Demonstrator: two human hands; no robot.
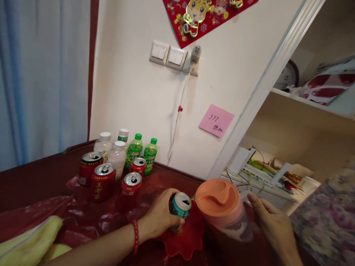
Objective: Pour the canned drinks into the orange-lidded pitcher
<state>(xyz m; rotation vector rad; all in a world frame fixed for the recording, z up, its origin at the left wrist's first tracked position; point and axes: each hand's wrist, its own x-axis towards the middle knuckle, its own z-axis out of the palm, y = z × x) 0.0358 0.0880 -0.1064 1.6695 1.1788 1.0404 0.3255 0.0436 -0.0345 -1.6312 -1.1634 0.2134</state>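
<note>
My left hand [159, 216], with a red bead bracelet at the wrist, is wrapped round an opened green drink can [181, 208]. The can stands upright over a red scalloped dish [184, 245]; whether its base touches the dish cannot be made out. To the right, my right hand [274, 218] has its fingers closed on the handle of a clear plastic pitcher [238, 229]. An orange lid [217, 199] covers the pitcher's top. Left of my left hand are several red drink cans [103, 183], standing upright with their tops showing.
Behind the red cans stand clear bottles with white caps [118, 155] and two green drink bottles [135, 151] near the wall. A yellow cloth [30, 240] lies front left on a red plastic sheet [91, 218]. A white cord [177, 118] hangs from the socket. Cluttered shelves [299, 190] are at right.
</note>
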